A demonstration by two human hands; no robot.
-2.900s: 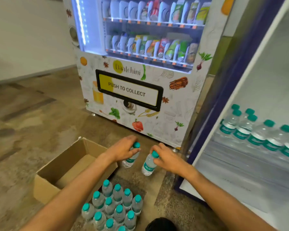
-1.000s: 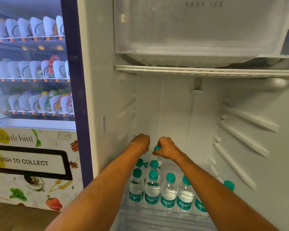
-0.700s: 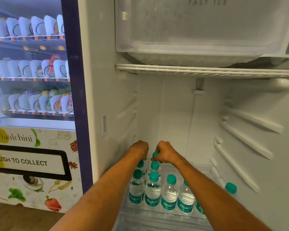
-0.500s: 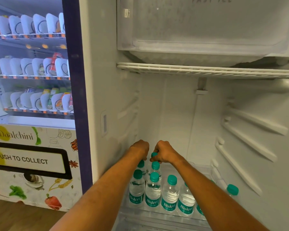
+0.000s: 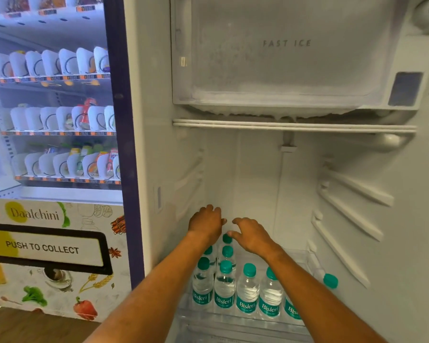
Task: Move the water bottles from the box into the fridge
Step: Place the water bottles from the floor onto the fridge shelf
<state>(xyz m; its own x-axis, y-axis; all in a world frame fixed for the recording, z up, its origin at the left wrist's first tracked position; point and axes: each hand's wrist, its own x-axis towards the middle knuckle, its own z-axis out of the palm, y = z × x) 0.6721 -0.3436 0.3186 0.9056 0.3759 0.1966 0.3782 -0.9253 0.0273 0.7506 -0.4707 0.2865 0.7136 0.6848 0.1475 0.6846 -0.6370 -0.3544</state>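
Note:
Several clear water bottles (image 5: 247,290) with teal caps and teal labels stand upright in rows on the lowest shelf (image 5: 235,320) of the open fridge (image 5: 253,174). My left hand (image 5: 206,222) and my right hand (image 5: 252,233) hover just above the rear bottles at the shelf's left side, fingers loose and holding nothing. A teal cap (image 5: 227,238) shows between the two hands. My right forearm hides part of the front row. The box is out of view.
A frosted freezer compartment (image 5: 282,58) fills the fridge's top, with a wire rack (image 5: 292,126) below it. Bare shelf rails (image 5: 352,214) line the right wall. A lit vending machine (image 5: 52,144) stands at the left.
Both hands have let go of the bottles they gripped and lifted slightly above the caps with fingers spread. The camera has tilted upward a little.

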